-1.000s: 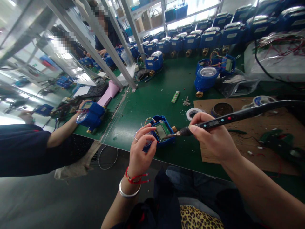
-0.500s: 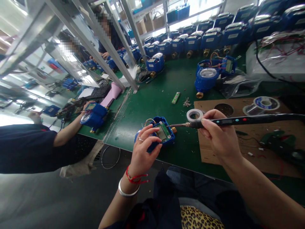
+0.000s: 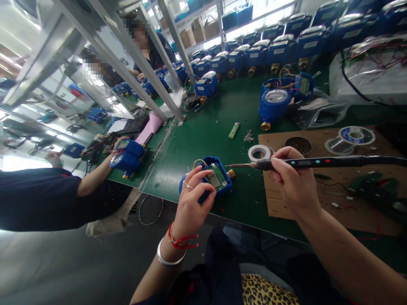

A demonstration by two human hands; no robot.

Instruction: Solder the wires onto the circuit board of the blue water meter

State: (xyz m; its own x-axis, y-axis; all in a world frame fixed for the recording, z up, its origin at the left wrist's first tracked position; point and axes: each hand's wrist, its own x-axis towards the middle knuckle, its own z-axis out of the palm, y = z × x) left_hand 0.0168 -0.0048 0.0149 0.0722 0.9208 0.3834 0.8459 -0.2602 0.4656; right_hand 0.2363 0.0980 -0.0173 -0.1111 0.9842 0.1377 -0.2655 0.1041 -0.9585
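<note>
My left hand point(image 3: 195, 192) curls over a blue water meter point(image 3: 229, 185) with its housing uncovered, thumb and fingers closed around its near side. Inside the housing sits a green circuit board point(image 3: 219, 173) with a small grey display, partly hidden by my fingers. Thin wires loop up behind the hand. My right hand point(image 3: 294, 178) grips a black soldering iron point(image 3: 300, 162) like a pen. Its metal tip points left, just off the board's upper right edge. Behind the iron lies a roll of white tape point(image 3: 259, 153).
A cardboard sheet point(image 3: 280, 199) on the right carries a round tin point(image 3: 297, 146) and a solder spool point(image 3: 354, 136). Another opened meter point(image 3: 274, 106) stands farther back, before rows of blue meters. At left, a co-worker's hand point(image 3: 119, 144) holds a meter point(image 3: 127, 154).
The soldering iron has drawn slightly right, its tip moving off the board's edge. My left hand stays on the water meter. The co-worker's meter has shifted slightly right in view.
</note>
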